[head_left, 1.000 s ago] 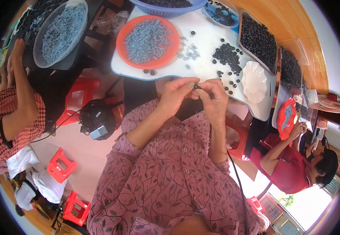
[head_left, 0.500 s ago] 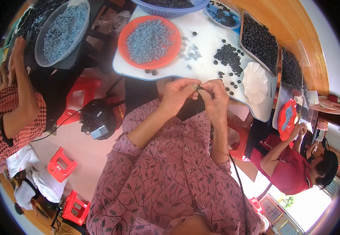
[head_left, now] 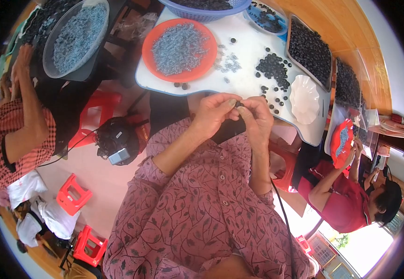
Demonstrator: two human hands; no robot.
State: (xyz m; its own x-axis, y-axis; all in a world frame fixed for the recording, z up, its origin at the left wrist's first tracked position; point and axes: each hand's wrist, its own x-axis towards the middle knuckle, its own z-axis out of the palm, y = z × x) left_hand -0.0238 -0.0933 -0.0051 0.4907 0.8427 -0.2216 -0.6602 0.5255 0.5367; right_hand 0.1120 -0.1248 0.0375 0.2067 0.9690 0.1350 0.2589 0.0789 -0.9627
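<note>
My left hand (head_left: 215, 113) and my right hand (head_left: 257, 120) meet at the table's near edge, fingers pinched together. Between their fingertips is a small black round part (head_left: 238, 104), mostly covered by the thumbs and fingers. Loose black round parts (head_left: 272, 69) lie scattered on the white table (head_left: 244, 51) beyond my right hand. Past my left hand stands an orange plate (head_left: 212, 55) heaped with small clear bluish pieces (head_left: 178, 49). A few more clear pieces (head_left: 230, 63) lie beside that plate.
A white scalloped dish (head_left: 305, 100) sits at the table's right. Behind are a metal tray (head_left: 287, 44) of black parts, a blue-rimmed bowl (head_left: 283, 31) and a purple basket (head_left: 202, 14). Co-workers sit at left (head_left: 16, 139) and right (head_left: 341, 200). Red stools (head_left: 74, 193) stand on the floor.
My hands stay together at the same spot, with only a slight shift of the fingers around the black part. The whole view has moved very slightly. The right co-worker's hands have shifted.
</note>
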